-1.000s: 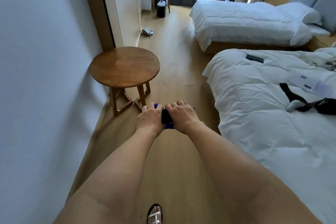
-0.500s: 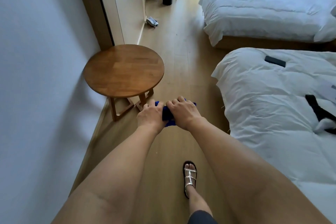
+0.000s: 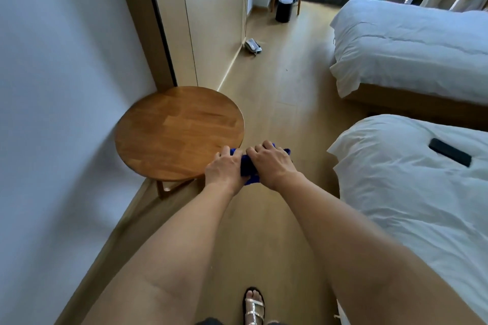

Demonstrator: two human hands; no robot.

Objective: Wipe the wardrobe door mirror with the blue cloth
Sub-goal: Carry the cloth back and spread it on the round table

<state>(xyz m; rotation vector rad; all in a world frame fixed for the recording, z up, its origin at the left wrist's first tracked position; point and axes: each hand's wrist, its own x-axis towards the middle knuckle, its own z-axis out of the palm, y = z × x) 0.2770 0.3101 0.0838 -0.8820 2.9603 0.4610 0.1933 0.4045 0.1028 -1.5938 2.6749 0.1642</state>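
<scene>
Since half a second ago the round table (image 3: 174, 132) has drawn closer, so my hands now reach its near edge. My left hand (image 3: 224, 169) and right hand (image 3: 272, 163) both grip the bunched blue cloth (image 3: 247, 166) (fingers curled over it), held beside the table's rim, above the floor (image 3: 277, 103).

Both forearms (image 3: 184, 232) bare, no sleeves, no watch or rings visible. One foot at bottom w/ black-soled sandal (image 3: 253, 307), silver metallic straps, toes showing. Dark garment edge (image 3: 208, 321) at frame bottom.
</scene>
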